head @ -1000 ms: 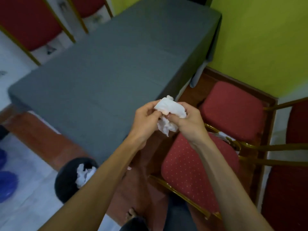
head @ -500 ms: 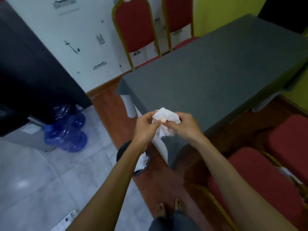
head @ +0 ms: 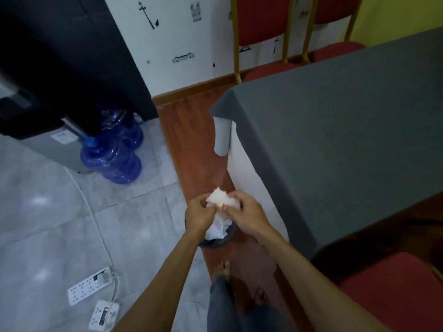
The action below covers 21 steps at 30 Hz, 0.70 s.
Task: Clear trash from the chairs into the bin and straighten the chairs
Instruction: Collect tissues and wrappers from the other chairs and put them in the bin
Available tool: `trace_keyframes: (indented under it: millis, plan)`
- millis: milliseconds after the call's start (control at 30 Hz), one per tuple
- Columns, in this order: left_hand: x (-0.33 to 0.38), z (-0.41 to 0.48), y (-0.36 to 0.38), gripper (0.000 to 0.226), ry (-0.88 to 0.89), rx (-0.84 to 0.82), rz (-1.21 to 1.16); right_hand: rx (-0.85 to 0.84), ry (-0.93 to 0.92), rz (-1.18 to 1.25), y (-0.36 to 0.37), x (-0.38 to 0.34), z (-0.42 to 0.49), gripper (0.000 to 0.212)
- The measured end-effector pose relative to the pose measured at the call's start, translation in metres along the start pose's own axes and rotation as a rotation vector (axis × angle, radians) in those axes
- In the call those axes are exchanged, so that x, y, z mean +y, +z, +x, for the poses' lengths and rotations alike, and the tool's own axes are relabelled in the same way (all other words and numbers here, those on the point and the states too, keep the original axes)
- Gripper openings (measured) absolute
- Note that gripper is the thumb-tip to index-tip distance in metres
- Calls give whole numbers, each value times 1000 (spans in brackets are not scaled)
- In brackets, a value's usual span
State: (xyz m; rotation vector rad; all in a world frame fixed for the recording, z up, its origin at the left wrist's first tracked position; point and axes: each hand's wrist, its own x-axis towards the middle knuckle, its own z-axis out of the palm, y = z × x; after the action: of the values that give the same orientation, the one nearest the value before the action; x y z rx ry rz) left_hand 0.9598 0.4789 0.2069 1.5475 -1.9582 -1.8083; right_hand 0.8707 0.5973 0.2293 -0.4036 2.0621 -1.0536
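Observation:
Both hands hold a crumpled white tissue (head: 219, 197) in front of me. My left hand (head: 198, 215) grips its left side with curled fingers, and my right hand (head: 247, 215) pinches its right side. Directly below them sits a small black bin (head: 215, 242) on the floor, with white paper (head: 217, 228) inside it. The hands cover most of the bin. A red chair seat (head: 393, 293) with a gold frame shows at the lower right. Two more red chairs (head: 261, 22) stand against the far wall.
A table under a grey cloth (head: 347, 130) fills the right side, its corner near the bin. Blue water bottles (head: 112, 159) stand by a dark dispenser (head: 43, 111) at left. White power strips (head: 91, 287) and a cable lie on the tiled floor. My bare feet (head: 223, 267) are behind the bin.
My view has swung left and down, away from the chairs. Both hands, still holding the tissue, have come down over the black bin.

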Motion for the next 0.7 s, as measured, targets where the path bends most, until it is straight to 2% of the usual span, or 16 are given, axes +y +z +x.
trace_keyframes:
  millis: [100, 267, 367, 467, 567, 700]
  plan:
    - [-43, 56, 5, 37, -135, 32, 1, -44, 157, 62, 41, 42, 51, 31]
    - [-115, 143, 28, 41, -285, 25, -45, -4, 503, 404, 94, 128, 136, 28]
    - [-151, 179, 42, 48, -324, 41, -22, 2, 547, 446, 115, 165, 173, 35]
    - [-191, 214, 55, 64, -281, 25, 104, -32, 532, 311, 139, 207, 210, 49]
    - [-227, 233, 64, 62, -288, -8, 173, -46, 536, 166, 159, 238, 223, 53]
    - [-240, 215, 62, 60, -315, -26, 194, -46, 527, 124, 161, 239, 208, 50]
